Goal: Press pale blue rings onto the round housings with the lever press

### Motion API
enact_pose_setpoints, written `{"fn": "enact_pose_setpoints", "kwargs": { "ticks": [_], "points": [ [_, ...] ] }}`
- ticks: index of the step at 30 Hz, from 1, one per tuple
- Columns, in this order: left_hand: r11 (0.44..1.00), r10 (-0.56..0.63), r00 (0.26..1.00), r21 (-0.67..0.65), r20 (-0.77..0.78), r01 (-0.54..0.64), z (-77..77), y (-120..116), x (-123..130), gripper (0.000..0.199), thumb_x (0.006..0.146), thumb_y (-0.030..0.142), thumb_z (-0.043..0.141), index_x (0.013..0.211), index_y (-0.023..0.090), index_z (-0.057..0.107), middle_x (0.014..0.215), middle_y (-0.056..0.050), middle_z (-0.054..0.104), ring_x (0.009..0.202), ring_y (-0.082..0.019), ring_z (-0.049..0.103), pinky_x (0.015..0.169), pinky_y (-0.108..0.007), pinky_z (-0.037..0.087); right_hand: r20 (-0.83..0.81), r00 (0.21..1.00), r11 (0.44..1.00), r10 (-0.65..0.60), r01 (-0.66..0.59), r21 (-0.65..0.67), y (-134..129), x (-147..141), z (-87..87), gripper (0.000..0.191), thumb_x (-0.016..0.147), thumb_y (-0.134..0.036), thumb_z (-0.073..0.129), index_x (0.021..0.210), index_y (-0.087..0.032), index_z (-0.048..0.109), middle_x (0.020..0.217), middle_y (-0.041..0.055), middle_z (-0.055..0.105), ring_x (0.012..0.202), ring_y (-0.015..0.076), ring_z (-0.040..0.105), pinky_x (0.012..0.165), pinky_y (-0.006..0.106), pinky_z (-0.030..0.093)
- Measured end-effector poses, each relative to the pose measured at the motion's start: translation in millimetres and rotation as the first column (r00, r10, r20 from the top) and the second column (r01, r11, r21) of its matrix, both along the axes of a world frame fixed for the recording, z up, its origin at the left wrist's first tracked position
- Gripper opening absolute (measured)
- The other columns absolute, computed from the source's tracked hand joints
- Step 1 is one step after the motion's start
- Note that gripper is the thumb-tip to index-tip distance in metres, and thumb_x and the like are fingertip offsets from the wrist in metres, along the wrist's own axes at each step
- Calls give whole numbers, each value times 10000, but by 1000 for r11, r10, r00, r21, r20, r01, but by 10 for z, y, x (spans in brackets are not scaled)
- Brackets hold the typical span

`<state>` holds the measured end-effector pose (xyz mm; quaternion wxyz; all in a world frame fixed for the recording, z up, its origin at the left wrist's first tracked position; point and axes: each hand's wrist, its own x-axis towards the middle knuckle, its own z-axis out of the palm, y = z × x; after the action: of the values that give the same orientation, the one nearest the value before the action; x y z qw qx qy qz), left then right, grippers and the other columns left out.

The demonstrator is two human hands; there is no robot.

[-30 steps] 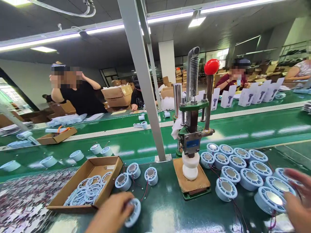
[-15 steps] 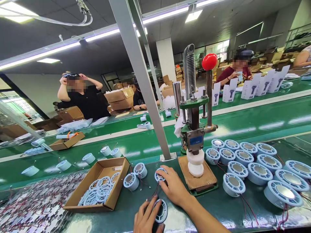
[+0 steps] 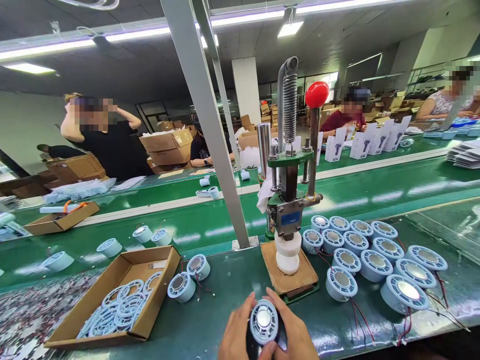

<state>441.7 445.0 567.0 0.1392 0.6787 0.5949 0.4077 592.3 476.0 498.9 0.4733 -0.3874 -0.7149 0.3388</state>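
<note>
**Reader:** How are your hands set?

**Worker:** My left hand [image 3: 237, 330] and right hand [image 3: 296, 332] are drawn close together, fingers curved inward, gripping one pale blue round housing [image 3: 264, 320] between them. My right thumb lies at its near edge; my left thumb cannot be made out.

**Reader:** Where is that housing?

**Worker:** Low in the centre of the view, over the near part of the green bench [image 3: 225, 280], its silvery disc facing up. It is apart from the hand press [image 3: 290, 217], whose wooden base [image 3: 272, 257] stands just beyond my right hand.

**Reader:** And the surroundings?

**Worker:** To the left, a cardboard tray [image 3: 131, 265] contains loose blue rings [image 3: 125, 311]; two similar housings [image 3: 182, 286] sit just beside it. To the right of the press, a cluster of housings [image 3: 376, 264] stands disc upward, some with thin wires [image 3: 361, 320] trailing toward me. The press lever, raised, ends in a red knob [image 3: 317, 94].
</note>
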Motion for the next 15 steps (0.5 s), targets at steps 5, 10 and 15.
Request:
{"fn": "enact_pose_setpoints", "kwargs": {
  "ticks": [5, 10, 15],
  "points": [
    [998, 11, 1000, -67, -7, -11, 21, 95, 153, 582, 740, 334, 638, 1311, 244, 571, 1310, -86, 632, 1201, -304, 571, 1061, -473, 437, -17, 999, 999, -43, 44, 17, 22, -19, -17, 768, 701, -164, 475, 1460, -197, 361, 1412, 48, 504, 1252, 178, 545, 1029, 247, 467],
    [996, 37, 988, -80, 148, -26, -12, 77, 87, 614, 716, 474, 673, 1271, 222, 597, 1258, -116, 649, 1157, -312, 595, 1016, -443, 475, -32, 999, 997, 11, -14, -70, 9, 21, 32, 813, 671, -185, 503, 1467, -190, 339, 1384, 55, 532, 1249, 191, 548, 1045, 252, 450],
    [993, 89, 969, -101, 232, -67, -87, 46, 149, 621, 685, 453, 671, 1259, 233, 585, 1228, -102, 655, 1140, -308, 605, 1001, -442, 483, -35, 998, 991, 42, -46, -125, 19, 31, 43, 856, 674, -194, 511, 1499, -194, 286, 1364, 64, 550, 1240, 206, 557, 1039, 278, 459]
  ]
}}
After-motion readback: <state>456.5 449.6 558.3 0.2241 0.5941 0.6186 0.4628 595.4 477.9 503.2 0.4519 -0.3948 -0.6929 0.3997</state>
